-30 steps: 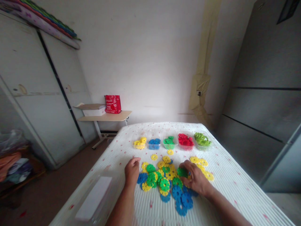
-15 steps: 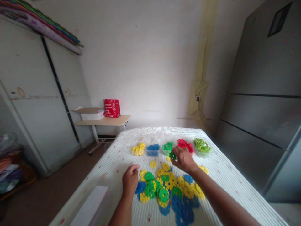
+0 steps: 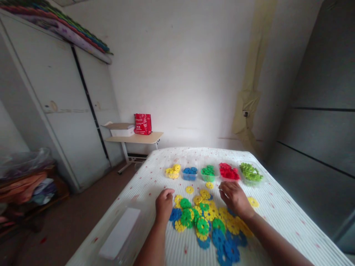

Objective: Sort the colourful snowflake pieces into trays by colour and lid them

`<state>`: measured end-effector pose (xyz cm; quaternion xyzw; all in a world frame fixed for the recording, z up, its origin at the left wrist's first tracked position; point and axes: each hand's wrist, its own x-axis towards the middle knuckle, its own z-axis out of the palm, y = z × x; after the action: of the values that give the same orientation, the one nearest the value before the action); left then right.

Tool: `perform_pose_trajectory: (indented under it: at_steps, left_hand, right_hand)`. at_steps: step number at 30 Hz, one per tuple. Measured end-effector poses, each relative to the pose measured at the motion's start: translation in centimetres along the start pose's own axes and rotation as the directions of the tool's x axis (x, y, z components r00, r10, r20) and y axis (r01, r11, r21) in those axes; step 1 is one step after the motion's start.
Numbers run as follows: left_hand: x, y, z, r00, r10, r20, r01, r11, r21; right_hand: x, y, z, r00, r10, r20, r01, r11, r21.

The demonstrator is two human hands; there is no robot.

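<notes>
Loose flower-shaped plastic discs in yellow (image 3: pixel 205 194), green (image 3: pixel 185 218) and blue (image 3: pixel 219 238) lie heaped on the table between my hands. My right hand (image 3: pixel 235 199) hovers over the heap's right side, its fingers loosely apart with nothing seen in them. Left of the heap, beside the dark blue discs (image 3: pixel 175 214), rests my left hand (image 3: pixel 164 204). Its fingers are curled in and no piece shows in them. Beyond my right hand stand a clear tub of green discs (image 3: pixel 208 170) and one of red pieces (image 3: pixel 229 171).
Further tubs in the row hold yellow discs (image 3: pixel 173 171), blue discs (image 3: pixel 190 173) and light green pieces (image 3: pixel 250 171). A white box (image 3: pixel 120 232) lies at the table's left front. Behind stands a small desk (image 3: pixel 138 138) with a red bag (image 3: pixel 142 124).
The dark green disc that my right hand held near the green tub is gone from its fingers. That hand has drawn back toward the heap. My view has swung left; my left hand stays beside the heap.
</notes>
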<state>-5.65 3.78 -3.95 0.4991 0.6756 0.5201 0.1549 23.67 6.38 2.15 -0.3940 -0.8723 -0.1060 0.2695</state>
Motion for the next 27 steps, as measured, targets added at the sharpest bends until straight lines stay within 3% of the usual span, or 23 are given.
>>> perform_pose_trajectory:
  at_steps: [4,8,12,16,27]
  left_hand:
    - [0.0,0.1,-0.1,0.998,0.018,0.061,-0.023,0.997,0.079]
    - [-0.2,0.4,0.0,0.989,0.044,0.138,-0.062,0.990,0.129]
    - [-0.8,1.1,-0.2,0.956,0.074,0.284,-0.158,0.946,0.283]
    - [-1.4,2.2,-0.6,0.935,0.057,0.351,-0.211,0.883,0.419]
    - [-1.7,3.2,-0.8,0.919,0.027,0.393,-0.244,0.823,0.513]
  right_hand:
    - [-5.0,2.4,-0.4,0.999,0.024,-0.035,-0.025,0.999,-0.030]
    - [-7.5,4.0,-0.9,0.993,0.082,-0.084,-0.083,0.997,-0.002]
    - [-7.5,4.0,-0.5,0.987,0.124,-0.104,-0.120,0.992,0.047]
    - [-7.0,3.3,0.3,0.989,0.109,-0.095,-0.105,0.994,0.042]
    - [-7.3,3.3,1.0,0.993,0.107,-0.056,-0.107,0.994,0.014]
